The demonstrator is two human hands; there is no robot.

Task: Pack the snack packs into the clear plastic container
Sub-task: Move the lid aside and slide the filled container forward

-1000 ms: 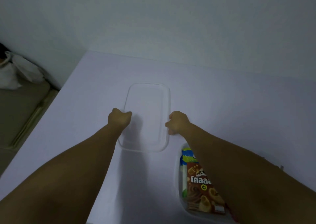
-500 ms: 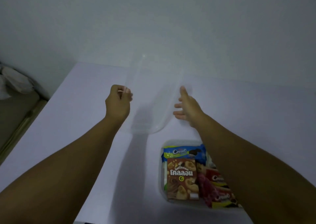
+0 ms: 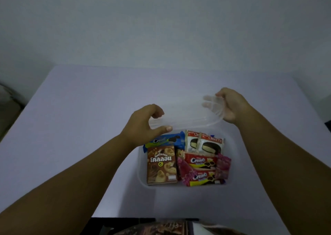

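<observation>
A clear container (image 3: 234,156) sits on the pale table (image 3: 71,127), close to the near edge and a little right of centre. It is filled with snack packs lying flat. A brown box (image 3: 161,165) takes the left side, with a blue pack (image 3: 166,141) just beyond it against the far-left corner. Two white pie packs (image 3: 204,144) lie side by side at the far right, overlapping slightly. Nearer, two red packs (image 3: 201,169) are stacked one in front of the other, and pink wrappers (image 3: 223,166) are tucked beside them at the right and between them and the box.

Above the container's far end, both hands hold a clear lid (image 3: 186,116), tilted and blurred. The left hand (image 3: 143,125) pinches the lid's left edge between curled fingers above and thumb below. The right hand (image 3: 231,107) grips the right end, with fingertips showing through the plastic; its fingers curl round the rim. The lid hangs off the container, its near edge just over the far wall.

The table has wide bare room to the left and beyond the container, less to the right. A white wall (image 3: 161,28) stands at the table's far edge. At the near edge, dark patterned cloth (image 3: 161,227) shows below.
</observation>
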